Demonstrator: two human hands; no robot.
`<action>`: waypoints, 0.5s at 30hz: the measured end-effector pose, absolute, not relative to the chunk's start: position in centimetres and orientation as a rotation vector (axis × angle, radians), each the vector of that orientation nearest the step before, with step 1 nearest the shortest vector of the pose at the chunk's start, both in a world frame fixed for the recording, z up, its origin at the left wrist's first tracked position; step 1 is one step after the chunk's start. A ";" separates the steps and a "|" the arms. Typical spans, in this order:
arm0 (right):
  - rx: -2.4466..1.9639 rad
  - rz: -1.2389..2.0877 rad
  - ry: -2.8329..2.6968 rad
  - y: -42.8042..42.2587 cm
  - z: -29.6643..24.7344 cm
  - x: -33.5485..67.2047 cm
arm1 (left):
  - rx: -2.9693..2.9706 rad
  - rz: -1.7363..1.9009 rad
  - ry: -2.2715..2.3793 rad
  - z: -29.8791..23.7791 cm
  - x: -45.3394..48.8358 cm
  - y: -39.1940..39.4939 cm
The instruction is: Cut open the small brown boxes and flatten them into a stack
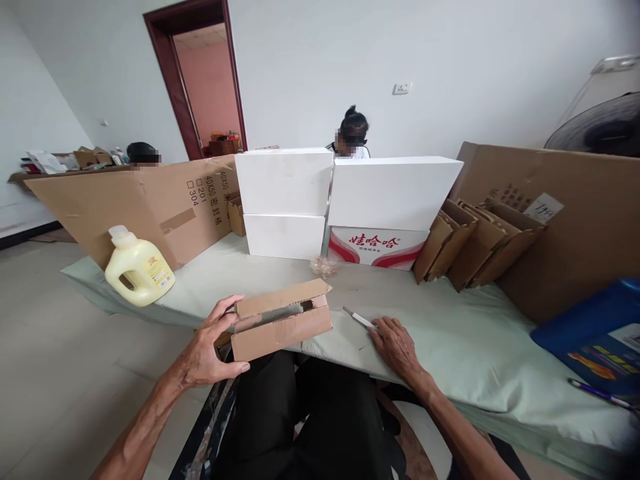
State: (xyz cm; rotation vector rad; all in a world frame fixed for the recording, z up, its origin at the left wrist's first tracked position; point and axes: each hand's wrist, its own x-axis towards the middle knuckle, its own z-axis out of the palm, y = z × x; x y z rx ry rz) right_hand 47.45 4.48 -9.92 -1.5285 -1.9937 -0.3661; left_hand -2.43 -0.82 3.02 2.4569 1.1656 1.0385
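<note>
My left hand (207, 350) grips the left end of a small brown cardboard box (283, 319), thumb under its lower edge and fingers over the top. The box lies at the near edge of the table (450, 340), its top flaps slightly apart with a dark gap between them. My right hand (397, 343) rests palm down on the pale green table cover, its fingers on the near end of a thin white stick-like tool (357, 318) that lies flat and points toward the box.
A cream plastic jug (137, 270) stands at the left. White foam boxes (285, 200) and a red-printed white carton (377, 248) stand behind. Folded brown cartons (475, 243) lean at the right, against a large cardboard sheet (575, 220). A blue item (595, 327) and a pen (600, 395) lie far right. Two people sit beyond.
</note>
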 end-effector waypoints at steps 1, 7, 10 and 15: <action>-1.478 -0.358 -1.973 4.5 -9.2 46.8 | 2.452 1.022 1.173 3.1 -2.4 -0.8; -1.019 -0.222 -1.907 2.9 0.8 38.5 | 2.391 0.981 1.160 3.5 -2.4 -0.7; -0.831 -0.132 -2.088 1.7 4.9 34.6 | 2.293 1.022 1.184 3.5 -2.7 0.0; -0.762 -0.100 -2.370 2.9 6.7 31.9 | 2.058 0.938 1.020 3.6 -3.7 2.4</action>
